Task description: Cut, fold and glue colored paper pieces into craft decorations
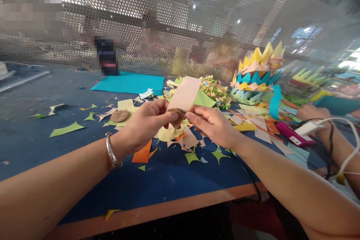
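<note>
My left hand [150, 122], with a silver bangle on the wrist, pinches a pale pink paper strip [184, 92] together with a round brown disc [176, 117] at its lower end. My right hand [209, 120] is closed close beside it, fingers pinched on a thin dark pointed tool [181, 110] whose tip meets the disc; its kind is too small to tell. Under the hands lie paper scraps [191, 138] in pink, yellow and green, and an orange paper piece [142, 153]. Another brown disc [120, 116] rests on pale yellow paper to the left.
Behind my hands are a turquoise sheet [129, 82] and a heap of small folded paper pieces [210, 90]. Stacked spiky paper rings [258, 71] stand at back right. A co-worker's hand [309, 114] is near a magenta power strip [295, 135] with cables. A perforated metal screen [168, 15] backs the table.
</note>
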`<act>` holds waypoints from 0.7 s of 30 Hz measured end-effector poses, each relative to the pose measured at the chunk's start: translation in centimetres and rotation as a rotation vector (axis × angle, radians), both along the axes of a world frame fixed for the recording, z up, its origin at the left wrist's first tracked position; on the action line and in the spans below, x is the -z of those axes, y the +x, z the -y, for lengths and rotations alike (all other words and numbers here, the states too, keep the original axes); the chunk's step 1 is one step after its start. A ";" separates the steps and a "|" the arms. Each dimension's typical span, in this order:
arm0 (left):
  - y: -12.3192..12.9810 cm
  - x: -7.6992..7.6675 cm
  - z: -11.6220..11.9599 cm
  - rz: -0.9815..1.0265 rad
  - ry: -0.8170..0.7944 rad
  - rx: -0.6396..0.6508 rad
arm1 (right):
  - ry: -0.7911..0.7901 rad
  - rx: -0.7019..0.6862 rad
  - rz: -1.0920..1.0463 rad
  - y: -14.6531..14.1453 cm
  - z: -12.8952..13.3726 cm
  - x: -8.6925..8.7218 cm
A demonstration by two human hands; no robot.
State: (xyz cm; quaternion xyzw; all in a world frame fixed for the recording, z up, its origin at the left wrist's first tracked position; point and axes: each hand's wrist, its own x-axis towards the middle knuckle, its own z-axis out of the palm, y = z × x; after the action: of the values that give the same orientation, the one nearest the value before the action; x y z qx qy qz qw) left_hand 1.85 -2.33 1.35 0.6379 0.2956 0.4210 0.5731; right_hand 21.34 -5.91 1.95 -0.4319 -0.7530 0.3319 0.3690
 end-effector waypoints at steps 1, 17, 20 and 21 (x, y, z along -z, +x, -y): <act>0.0 0.0 0.0 0.003 -0.001 0.000 | 0.000 -0.001 0.004 0.0 0.0 0.0; -0.2 0.3 -0.2 0.081 -0.045 0.030 | 0.071 0.052 0.069 0.2 0.1 0.1; -0.2 0.2 -0.2 0.077 -0.052 0.026 | 0.087 0.050 0.070 0.2 0.0 0.1; -0.2 0.2 -0.2 0.077 -0.054 0.025 | 0.090 0.052 0.069 0.2 0.0 0.2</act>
State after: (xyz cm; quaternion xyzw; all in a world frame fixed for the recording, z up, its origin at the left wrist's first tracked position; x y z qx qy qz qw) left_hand 1.69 -2.16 1.11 0.6092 0.2766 0.4298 0.6064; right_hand 21.50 -5.93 1.79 -0.4454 -0.7681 0.2729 0.3703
